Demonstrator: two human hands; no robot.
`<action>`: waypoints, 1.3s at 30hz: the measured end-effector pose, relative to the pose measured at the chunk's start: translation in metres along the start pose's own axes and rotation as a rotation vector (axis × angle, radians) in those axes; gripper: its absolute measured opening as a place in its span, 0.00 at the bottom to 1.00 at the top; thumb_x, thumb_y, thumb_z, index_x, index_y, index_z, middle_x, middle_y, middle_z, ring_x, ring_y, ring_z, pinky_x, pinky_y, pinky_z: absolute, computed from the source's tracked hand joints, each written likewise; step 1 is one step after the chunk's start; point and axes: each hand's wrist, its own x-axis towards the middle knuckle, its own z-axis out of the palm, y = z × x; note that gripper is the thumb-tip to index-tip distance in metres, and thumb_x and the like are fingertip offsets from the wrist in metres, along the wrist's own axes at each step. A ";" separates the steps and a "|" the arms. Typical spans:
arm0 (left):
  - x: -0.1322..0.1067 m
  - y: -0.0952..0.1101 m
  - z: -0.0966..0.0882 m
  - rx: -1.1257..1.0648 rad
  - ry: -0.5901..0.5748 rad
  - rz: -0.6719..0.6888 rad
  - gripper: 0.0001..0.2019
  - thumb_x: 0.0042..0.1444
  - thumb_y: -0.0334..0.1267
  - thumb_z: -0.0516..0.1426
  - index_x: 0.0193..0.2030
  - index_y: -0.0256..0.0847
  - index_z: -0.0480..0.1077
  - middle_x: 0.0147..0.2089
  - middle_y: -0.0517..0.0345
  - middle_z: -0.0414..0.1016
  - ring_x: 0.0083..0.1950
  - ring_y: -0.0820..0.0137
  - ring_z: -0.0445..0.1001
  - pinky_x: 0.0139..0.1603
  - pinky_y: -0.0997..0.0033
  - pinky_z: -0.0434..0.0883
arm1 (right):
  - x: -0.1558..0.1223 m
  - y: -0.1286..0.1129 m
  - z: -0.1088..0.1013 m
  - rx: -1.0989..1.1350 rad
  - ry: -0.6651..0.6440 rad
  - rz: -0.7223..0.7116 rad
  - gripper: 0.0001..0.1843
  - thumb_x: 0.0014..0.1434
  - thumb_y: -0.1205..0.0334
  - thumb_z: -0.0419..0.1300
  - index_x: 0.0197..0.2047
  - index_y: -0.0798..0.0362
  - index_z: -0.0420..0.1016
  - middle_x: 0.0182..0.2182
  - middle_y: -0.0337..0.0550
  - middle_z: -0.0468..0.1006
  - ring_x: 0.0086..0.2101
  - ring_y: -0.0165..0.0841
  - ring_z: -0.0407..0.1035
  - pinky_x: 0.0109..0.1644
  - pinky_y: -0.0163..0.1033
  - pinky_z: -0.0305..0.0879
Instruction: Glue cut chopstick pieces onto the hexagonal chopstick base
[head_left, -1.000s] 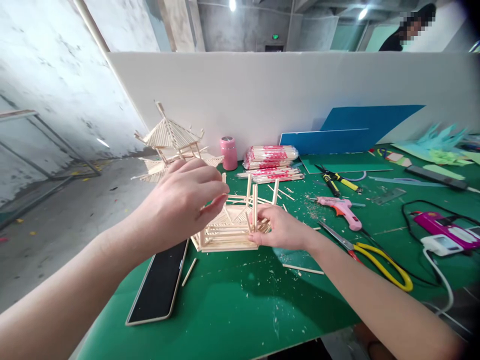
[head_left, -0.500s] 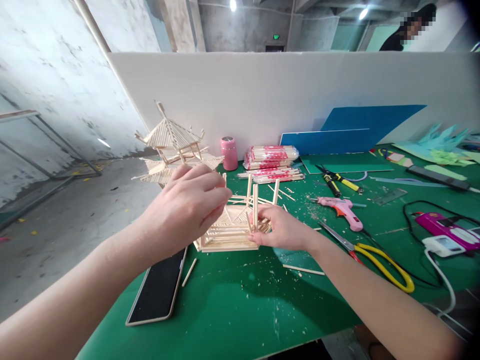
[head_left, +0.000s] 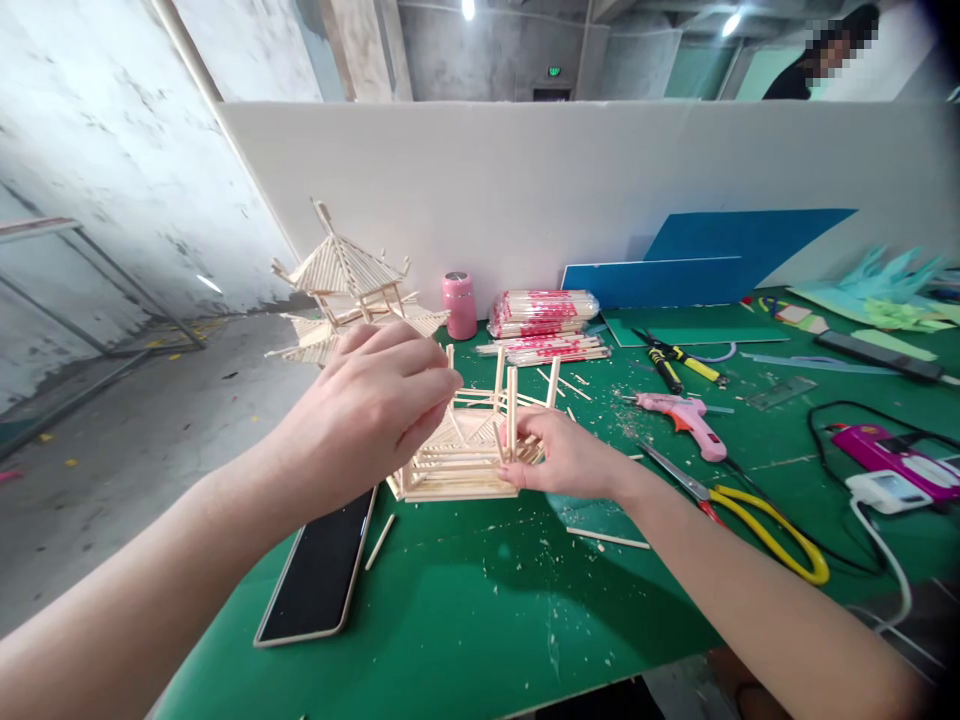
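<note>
A small building frame of pale wooden sticks, with upright posts at its corners, sits on the green table. My right hand grips its right side, thumb in front at the base and fingers behind the doubled front post. Above the frame's front left corner is my left hand, fingers curled and pinched together. Its fingertips face away, so what they hold is hidden. Behind that hand rises a stick pagoda model with tiered roofs, its lower part covered by the hand.
A phone and a loose stick lie front left. Right are scissors, a pink glue gun and pliers. Behind stand a pink canister and packs of sticks. A person is beyond the partition.
</note>
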 end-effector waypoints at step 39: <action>0.001 0.005 -0.008 -0.009 0.003 0.037 0.10 0.57 0.31 0.48 0.30 0.42 0.69 0.32 0.56 0.72 0.37 0.66 0.66 0.37 0.63 0.60 | 0.000 0.002 0.001 0.008 0.000 0.001 0.05 0.47 0.62 0.60 0.29 0.53 0.70 0.34 0.39 0.73 0.36 0.32 0.66 0.41 0.37 0.60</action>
